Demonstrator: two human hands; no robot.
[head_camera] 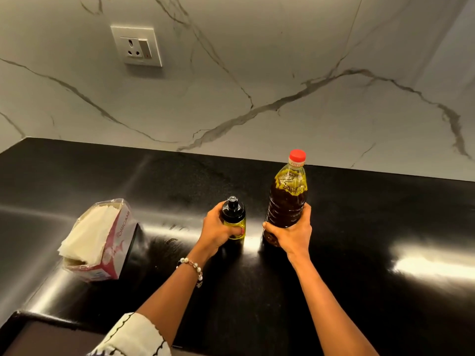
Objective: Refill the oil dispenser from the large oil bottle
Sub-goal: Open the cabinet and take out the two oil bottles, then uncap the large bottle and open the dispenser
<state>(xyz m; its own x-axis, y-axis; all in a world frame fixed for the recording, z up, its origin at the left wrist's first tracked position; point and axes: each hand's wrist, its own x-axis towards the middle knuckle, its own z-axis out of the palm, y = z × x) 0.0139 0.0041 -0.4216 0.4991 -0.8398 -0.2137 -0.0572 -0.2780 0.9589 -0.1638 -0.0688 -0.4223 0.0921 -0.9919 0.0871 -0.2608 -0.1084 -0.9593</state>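
The left hand (218, 228) curls round the dispenser (235, 219), which stands upright on the black counter (359, 253). Just beside it, the right hand (293, 233) grips the lower body of the capped bottle (288, 196), also upright. A napkin pack (100, 240) lies well to the left.

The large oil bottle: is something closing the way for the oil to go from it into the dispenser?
Yes. The red cap is on the large oil bottle, held by the right hand. The black pump top is on the oil dispenser, held by the left hand. Nothing stands between them.
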